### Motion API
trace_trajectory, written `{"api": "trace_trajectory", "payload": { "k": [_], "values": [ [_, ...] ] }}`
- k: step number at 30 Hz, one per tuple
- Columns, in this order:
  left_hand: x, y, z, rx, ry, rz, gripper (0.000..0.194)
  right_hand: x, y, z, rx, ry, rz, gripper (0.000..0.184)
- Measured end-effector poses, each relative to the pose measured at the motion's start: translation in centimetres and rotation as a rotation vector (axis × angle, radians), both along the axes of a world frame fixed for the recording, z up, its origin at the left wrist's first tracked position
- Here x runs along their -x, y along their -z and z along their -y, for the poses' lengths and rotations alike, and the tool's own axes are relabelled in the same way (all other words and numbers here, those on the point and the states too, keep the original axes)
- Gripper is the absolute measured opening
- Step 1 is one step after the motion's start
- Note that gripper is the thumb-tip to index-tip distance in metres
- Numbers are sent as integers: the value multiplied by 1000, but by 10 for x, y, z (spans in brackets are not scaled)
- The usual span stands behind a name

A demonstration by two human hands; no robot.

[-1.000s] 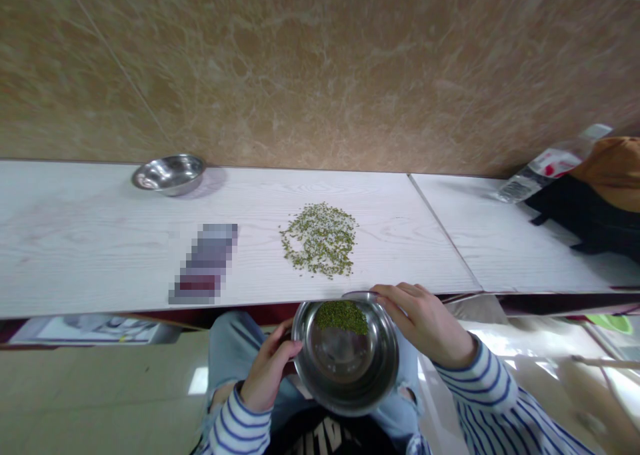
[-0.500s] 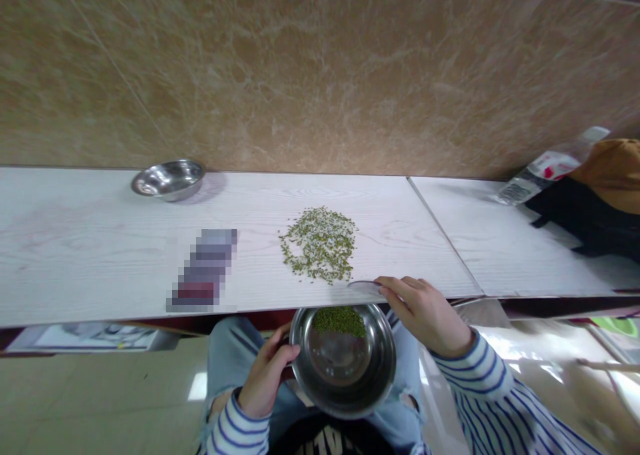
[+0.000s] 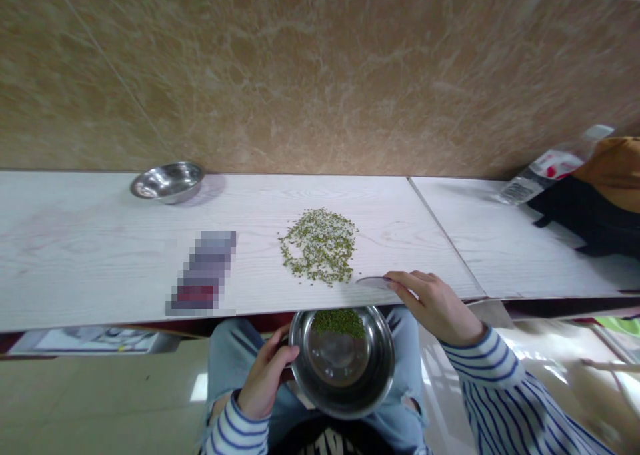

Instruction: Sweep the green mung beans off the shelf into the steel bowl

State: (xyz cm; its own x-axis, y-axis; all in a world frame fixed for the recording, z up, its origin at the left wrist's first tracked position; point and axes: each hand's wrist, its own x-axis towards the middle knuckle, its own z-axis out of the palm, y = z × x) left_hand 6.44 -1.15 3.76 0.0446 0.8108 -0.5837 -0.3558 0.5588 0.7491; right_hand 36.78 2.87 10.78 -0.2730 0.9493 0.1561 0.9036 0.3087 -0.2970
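Observation:
My left hand (image 3: pixel 265 374) grips the rim of a steel bowl (image 3: pixel 383 382) over my lap, just under the table's front edge. Inside, green mung beans (image 3: pixel 339 322) are heaped at the far side. More mung beans (image 3: pixel 319 245) lie spread in a loose patch on the table. My right hand (image 3: pixel 436 305) pinches a thin, flat, scraper-like piece (image 3: pixel 373 282) with a curved dark edge, its exact kind unclear. This piece is close to the tabletop, near the patch's lower right side.
A smaller steel bowl (image 3: pixel 169 183) stands at the back left of the white table (image 3: pixel 100 255). A blurred-out rectangular item (image 3: pixel 203 268) lies nearer the front. At the far right, a plastic bottle (image 3: pixel 540 175) leans by a black and brown bag-like item (image 3: pixel 595 202). A wall rises behind.
My right hand has shifted slightly right with the thin piece, away from the bean patch. My left hand and the bowl stay nearly in place.

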Motion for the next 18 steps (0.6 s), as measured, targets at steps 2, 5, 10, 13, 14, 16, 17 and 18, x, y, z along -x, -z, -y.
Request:
{"api": "trace_trajectory", "payload": {
  "k": [2, 5, 10, 13, 14, 16, 17, 18],
  "values": [
    [0, 0, 0, 4, 5, -9, 39, -2, 0, -2, 9, 2, -7, 31],
    [0, 1, -1, 6, 19, -20, 41, -4, 2, -7, 6, 16, -13, 32],
    [1, 3, -1, 5, -3, -37, 40, -4, 3, -14, -19, 50, -28, 32],
    [2, 4, -1, 14, -13, -41, 39, -3, 3, -12, -47, 115, -36, 33],
    [2, 4, -1, 17, -18, -48, 39, -3, 3, -12, -55, 135, -32, 34],
    [1, 4, -1, 22, -25, -56, 39, -1, 4, -10, -64, 161, -19, 35],
    [1, 4, -1, 23, -31, -54, 40, 0, 5, -9, -66, 169, -13, 36],
    [1, 3, -1, 23, -36, -49, 40, 1, 6, -9, -67, 176, -7, 36]
  ]
}}
